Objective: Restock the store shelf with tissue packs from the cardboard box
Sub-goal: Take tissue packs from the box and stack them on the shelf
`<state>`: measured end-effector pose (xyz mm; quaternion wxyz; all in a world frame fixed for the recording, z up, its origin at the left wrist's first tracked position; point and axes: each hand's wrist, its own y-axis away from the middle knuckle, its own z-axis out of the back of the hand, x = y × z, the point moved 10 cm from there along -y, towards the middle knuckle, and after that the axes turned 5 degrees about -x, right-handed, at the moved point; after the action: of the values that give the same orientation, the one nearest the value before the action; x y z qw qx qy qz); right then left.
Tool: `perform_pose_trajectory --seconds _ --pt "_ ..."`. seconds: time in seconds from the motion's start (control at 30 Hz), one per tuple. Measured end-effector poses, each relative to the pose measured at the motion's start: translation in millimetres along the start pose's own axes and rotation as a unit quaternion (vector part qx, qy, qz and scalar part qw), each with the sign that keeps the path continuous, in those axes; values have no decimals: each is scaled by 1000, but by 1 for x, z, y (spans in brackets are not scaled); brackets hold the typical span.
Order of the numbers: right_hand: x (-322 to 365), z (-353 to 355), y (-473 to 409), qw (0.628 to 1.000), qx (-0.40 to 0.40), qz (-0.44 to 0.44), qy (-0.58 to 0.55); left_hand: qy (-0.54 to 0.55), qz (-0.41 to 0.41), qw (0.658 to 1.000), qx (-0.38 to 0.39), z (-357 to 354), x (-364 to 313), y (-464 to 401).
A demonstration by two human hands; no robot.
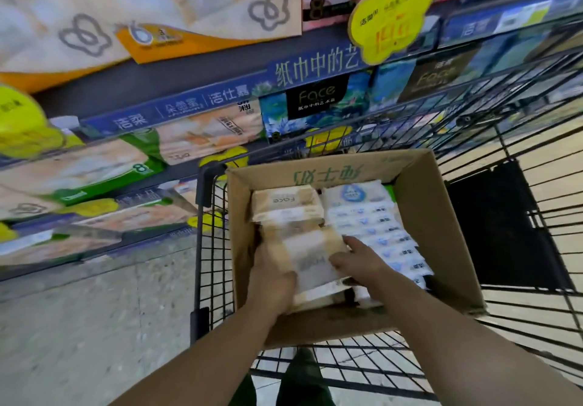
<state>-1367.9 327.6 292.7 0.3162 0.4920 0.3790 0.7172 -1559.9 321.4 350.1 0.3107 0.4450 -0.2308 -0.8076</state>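
Note:
An open cardboard box (441,232) sits in a black wire shopping cart (208,248). Inside it lie beige tissue packs on the left and white-and-blue packs (372,219) on the right. My left hand (271,279) grips the left side of a beige tissue pack (310,257) near the box's front. My right hand (359,260) holds the same pack from the right, fingers curled over its top edge. Another beige pack (287,204) marked "Face" lies behind it. The store shelf (189,106) with tissue goods rises to the left and ahead.
The shelf rows hold large tissue bundles, blue "Face" boxes (318,103) and yellow price tags (391,14). Speckled grey floor (94,327) lies between the cart and the shelf. My leg (303,380) shows under the cart basket.

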Motion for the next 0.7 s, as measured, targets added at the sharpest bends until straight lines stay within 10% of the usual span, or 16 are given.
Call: perform_pose_trajectory --seconds 0.7 --pt "23 -34 -45 998 16 36 52 99 103 989 -27 -6 44 -51"
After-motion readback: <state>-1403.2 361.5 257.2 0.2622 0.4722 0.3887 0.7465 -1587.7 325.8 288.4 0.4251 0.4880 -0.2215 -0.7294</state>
